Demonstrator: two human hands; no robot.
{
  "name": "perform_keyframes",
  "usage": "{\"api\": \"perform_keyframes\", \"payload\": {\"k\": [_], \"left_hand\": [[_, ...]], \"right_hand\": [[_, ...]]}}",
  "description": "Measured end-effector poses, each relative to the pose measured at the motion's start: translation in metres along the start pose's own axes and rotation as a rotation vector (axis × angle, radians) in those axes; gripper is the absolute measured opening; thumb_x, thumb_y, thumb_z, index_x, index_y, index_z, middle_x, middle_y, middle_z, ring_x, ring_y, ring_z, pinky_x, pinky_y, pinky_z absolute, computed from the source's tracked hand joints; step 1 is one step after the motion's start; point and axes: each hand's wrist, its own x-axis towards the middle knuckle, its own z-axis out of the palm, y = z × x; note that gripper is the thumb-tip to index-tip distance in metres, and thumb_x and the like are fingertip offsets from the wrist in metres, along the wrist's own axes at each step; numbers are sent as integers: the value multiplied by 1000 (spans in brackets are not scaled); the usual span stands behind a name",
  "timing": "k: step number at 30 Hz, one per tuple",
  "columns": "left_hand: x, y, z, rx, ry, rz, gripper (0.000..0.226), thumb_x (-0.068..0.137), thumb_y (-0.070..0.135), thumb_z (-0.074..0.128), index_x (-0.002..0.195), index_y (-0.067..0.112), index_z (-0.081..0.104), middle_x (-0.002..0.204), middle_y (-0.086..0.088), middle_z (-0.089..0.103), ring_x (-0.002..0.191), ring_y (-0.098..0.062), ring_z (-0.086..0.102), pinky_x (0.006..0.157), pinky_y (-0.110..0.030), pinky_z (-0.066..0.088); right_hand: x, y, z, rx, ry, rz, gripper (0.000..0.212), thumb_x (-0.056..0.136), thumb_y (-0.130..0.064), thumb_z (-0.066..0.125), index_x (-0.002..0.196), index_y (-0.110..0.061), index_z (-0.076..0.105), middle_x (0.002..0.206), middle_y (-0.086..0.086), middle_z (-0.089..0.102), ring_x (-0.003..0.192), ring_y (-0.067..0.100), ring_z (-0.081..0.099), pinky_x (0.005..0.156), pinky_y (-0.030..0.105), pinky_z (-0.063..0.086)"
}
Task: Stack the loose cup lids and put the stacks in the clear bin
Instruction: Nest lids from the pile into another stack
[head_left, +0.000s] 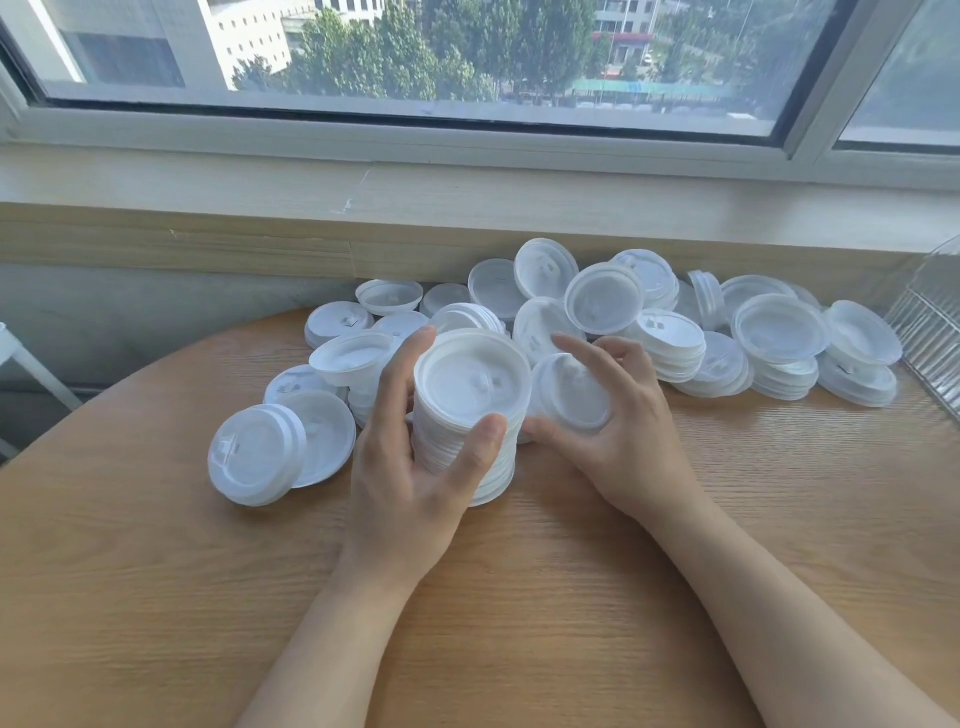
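A tall stack of white cup lids (470, 415) is standing on the round wooden table (519, 597), the person's left hand (410, 467) wrapping it between thumb and fingers. Just right of the stack, the right hand (618, 421) is pinching a single lid (571, 389), tilted on edge. Behind the stack, loose lids (675, 332) are lying heaped below the window sill (467, 197). Far right of the stack, the ribbed clear bin (930, 317) is showing at the table's edge.

Round wood-grain tabletop (519, 597) abuts a pale wooden sill (467, 208) below a window (415, 52). Trees (415, 52) and buildings (156, 41) show outside. A white leg (31, 364) stands at left.
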Motion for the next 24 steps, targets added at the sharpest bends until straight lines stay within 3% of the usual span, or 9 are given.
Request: {"api": "perform_keyframes", "payload": {"k": [5,9,12,17,19,22,24], "left_hand": [[0,0,1,-3,-1,-1,73,86,57,67,151,35,41,143,41,48,135,-1,52,105,-16,43],[0,-1,1,6,-4,-7,75,87,58,67,153,32,42,146,38,48,139,-5,51,110,-25,45],[0,-1,1,6,-5,-18,76,87,58,68,154,31,42,148,34,49,140,-10,51,112,-34,46],[-1,-1,0,3,-11,-34,76,87,58,68,154,33,42,152,18,53,141,-14,51,113,-44,47],[-1,0,-1,3,-13,-41,76,87,59,68,153,35,42,150,16,54,140,-15,52,112,-42,47],[0,1,0,-2,-14,-36,74,86,59,68,152,37,42,149,22,53,139,-11,52,112,-31,45],[0,1,0,-10,-17,-40,76,86,60,69,152,35,43,147,24,54,138,-10,52,111,-28,45]], "right_hand": [[1,2,0,-10,46,38,77,65,-57,92,133,-32,66,123,-2,47,115,2,49,97,1,30],[1,2,-1,8,67,50,77,66,-65,89,130,-31,63,126,-5,50,116,6,52,98,6,35],[2,4,-1,35,82,56,74,66,-57,91,127,-29,59,126,-8,52,116,2,53,100,9,38],[1,11,0,90,96,82,71,68,-52,93,120,-26,52,125,-7,58,123,14,59,106,32,47],[2,14,-3,78,109,76,67,69,-55,91,114,-26,51,121,-6,59,120,17,61,104,35,49],[1,19,-11,-73,86,76,58,70,-69,79,101,-25,57,113,-8,59,104,10,57,90,25,47],[-2,22,-16,-171,64,57,50,73,-71,71,91,-25,66,110,-11,60,105,9,55,87,23,40]]}}
